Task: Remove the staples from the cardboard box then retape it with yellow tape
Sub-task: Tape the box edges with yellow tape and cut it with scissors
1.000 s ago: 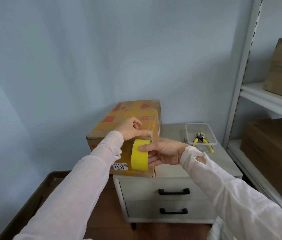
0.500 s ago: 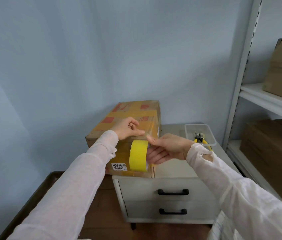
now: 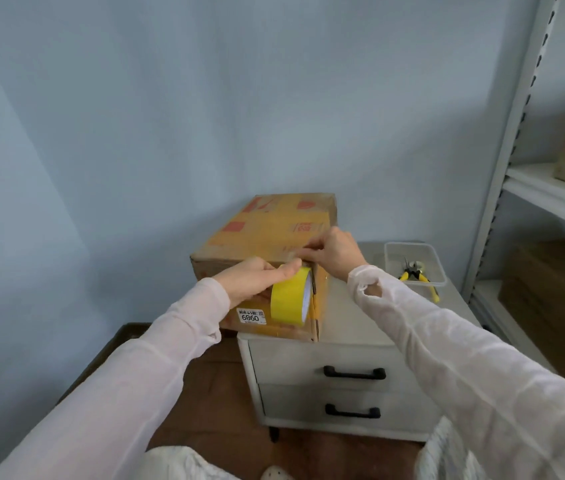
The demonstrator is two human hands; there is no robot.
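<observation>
Under the left hand (image 3: 253, 277), the yellow tape roll (image 3: 286, 299) looks smooth and glossy. The cardboard box (image 3: 274, 226) beneath both hands is matt brown card with a white paper label (image 3: 250, 316). Right of the right hand (image 3: 334, 252), a clear plastic tray (image 3: 437, 271) holds yellow-handled metal pliers (image 3: 419, 277). The sleeves (image 3: 156, 358) are thin, sheer cloth.

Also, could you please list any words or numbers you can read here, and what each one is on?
"6860": on the white label on the near face of the cardboard box, beside the yellow tape.
Small print above that number on the label: too small to read.
Red print on the box top: too blurred to read.
Nothing else shows any text.
</observation>
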